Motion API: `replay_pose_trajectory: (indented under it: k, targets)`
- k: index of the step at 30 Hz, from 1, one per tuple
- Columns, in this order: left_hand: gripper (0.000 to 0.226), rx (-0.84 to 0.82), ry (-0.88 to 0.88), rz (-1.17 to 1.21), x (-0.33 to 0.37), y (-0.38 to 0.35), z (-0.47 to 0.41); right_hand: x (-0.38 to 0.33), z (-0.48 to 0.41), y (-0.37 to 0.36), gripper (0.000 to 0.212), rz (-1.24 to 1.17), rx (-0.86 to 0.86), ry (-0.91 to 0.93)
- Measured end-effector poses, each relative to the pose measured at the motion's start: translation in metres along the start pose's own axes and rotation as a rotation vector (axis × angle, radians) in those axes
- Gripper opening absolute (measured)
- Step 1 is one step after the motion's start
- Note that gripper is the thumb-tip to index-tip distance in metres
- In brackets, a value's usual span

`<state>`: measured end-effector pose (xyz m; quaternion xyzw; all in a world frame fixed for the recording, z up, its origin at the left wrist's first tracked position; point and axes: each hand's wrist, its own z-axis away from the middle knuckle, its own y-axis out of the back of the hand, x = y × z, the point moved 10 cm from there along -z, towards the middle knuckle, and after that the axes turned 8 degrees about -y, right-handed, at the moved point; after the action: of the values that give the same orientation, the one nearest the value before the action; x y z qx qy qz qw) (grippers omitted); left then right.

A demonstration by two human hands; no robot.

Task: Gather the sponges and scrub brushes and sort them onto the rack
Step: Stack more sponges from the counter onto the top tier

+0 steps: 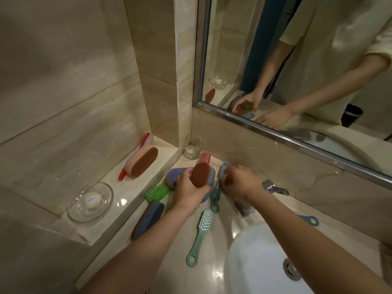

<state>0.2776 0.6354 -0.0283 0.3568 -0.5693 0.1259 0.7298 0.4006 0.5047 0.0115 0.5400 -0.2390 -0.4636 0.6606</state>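
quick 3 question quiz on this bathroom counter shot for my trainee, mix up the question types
1. True or false: the left hand grips a blue oval sponge with a brown scouring face.
2. Where does the pink oval sponge with a brown face lie? A in the white sink basin; B on the raised marble ledge; C in the clear glass tumbler.
3. What lies in the round clear glass dish?
Key: 1 true; 2 B; 3 a small round white bar, probably soap.
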Motion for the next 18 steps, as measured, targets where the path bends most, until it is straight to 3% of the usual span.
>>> replay_pose_trajectory:
  k: [3, 9, 13, 18]
  targets:
    - [0.082, -0.001, 0.011, -0.022, -0.01, -0.006, -0.006, 0.009, -0.011, -0.016, 0.05, 0.17, -0.098, -0.064]
    - [0.087, -0.017, 0.015, -0.03, -0.018, -0.021, -0.012, 0.002, -0.032, -0.031, 0.051, 0.371, -0.124, -0.062]
    - [0.097, -0.029, 0.023, -0.003, -0.019, -0.028, -0.015, 0.003, -0.045, -0.044, 0.062, 0.5, -0.176, -0.102]
    - [0.101, -0.036, 0.027, 0.008, -0.021, -0.031, -0.015, 0.002, -0.055, -0.046, 0.059, 0.582, -0.104, -0.086]
